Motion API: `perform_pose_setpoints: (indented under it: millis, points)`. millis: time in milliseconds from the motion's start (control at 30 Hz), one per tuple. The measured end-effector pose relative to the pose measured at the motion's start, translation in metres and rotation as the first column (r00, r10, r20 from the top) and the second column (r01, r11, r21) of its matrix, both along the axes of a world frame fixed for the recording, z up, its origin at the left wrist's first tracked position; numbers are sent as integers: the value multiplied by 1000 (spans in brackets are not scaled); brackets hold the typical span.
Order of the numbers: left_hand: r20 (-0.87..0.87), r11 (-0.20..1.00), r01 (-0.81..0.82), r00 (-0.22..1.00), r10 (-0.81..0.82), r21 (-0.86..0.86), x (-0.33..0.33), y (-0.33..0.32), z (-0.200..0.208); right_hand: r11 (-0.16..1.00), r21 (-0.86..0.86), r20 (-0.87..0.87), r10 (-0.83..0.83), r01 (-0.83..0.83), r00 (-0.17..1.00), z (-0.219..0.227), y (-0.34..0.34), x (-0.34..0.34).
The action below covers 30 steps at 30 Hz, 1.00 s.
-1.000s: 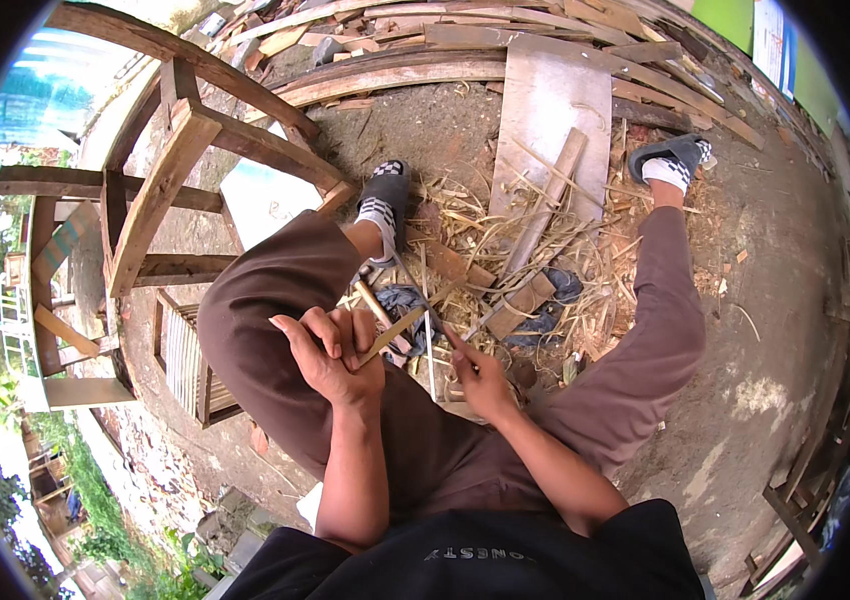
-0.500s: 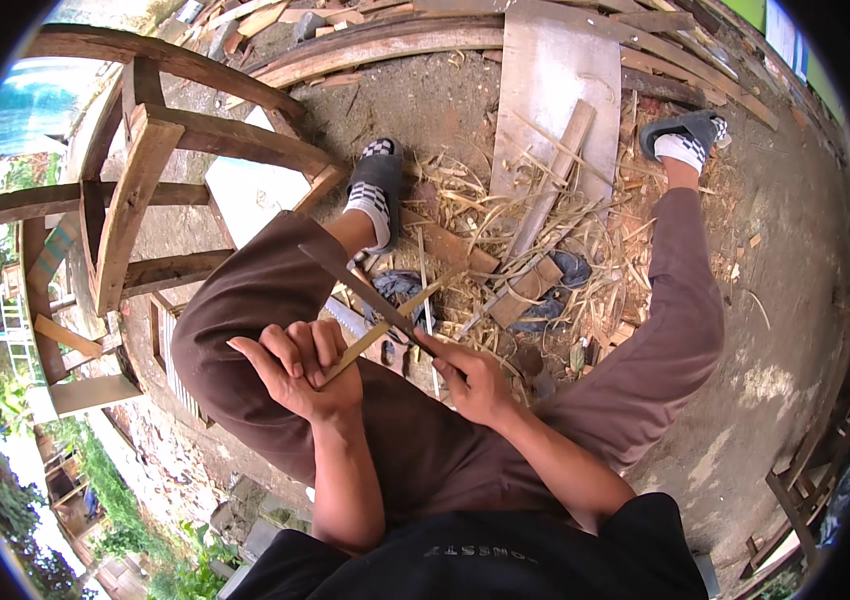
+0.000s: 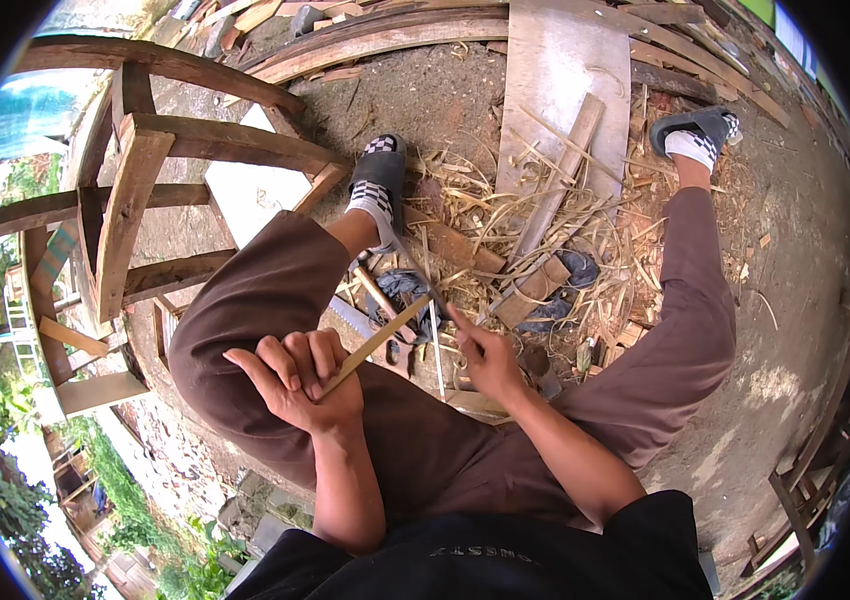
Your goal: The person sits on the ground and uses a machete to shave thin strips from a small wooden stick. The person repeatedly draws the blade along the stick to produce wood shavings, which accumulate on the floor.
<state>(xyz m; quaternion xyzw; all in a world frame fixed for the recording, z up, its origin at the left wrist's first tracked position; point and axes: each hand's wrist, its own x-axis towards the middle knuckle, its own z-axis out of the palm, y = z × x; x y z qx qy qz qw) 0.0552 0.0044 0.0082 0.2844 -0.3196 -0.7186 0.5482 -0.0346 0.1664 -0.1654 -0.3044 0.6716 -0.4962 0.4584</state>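
Note:
My left hand (image 3: pixel 307 382) is closed around a thin, pale wooden strip (image 3: pixel 377 346), which slants up and to the right over my left thigh. In my right hand (image 3: pixel 491 364) is a long dark knife (image 3: pixel 427 272), its blade pointing up and to the left, away from me. The far end of the strip lies close to the blade; whether they touch I cannot tell. My right fingers hide the knife's handle.
Wood shavings (image 3: pixel 465 200) litter the ground between my feet, around a plank (image 3: pixel 562 175) and a flat board (image 3: pixel 535 90). A hammer (image 3: pixel 375 292), a saw (image 3: pixel 352 318) and black plastic (image 3: pixel 557 300) lie nearby. Left stands a wooden frame (image 3: pixel 135 215).
The knife has swung more upright, and my right hand has shifted slightly to the right. The blade no longer crosses over the middle of the strip. My left hand stays nearly in place.

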Motion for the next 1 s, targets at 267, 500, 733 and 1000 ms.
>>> perform_pose_setpoints:
  millis: [267,500,733,1000]
  points:
    - [6,999,34,999,-34,-19,-4,2,-2,916,401,147,-44,-19,988,-23,-4,-11]
    - [-18,999,46,999,-46,3,-8,1,2,985,145,113,-106,89,988,-33,-4,-7]
    - [-28,999,47,999,-47,3,-3,0,1,985,170,172,-26,-4,985,-11,-4,-11]
    - [2,995,87,996,-87,-47,-6,1,1,990,138,121,-50,33,991,-35,0,-1]
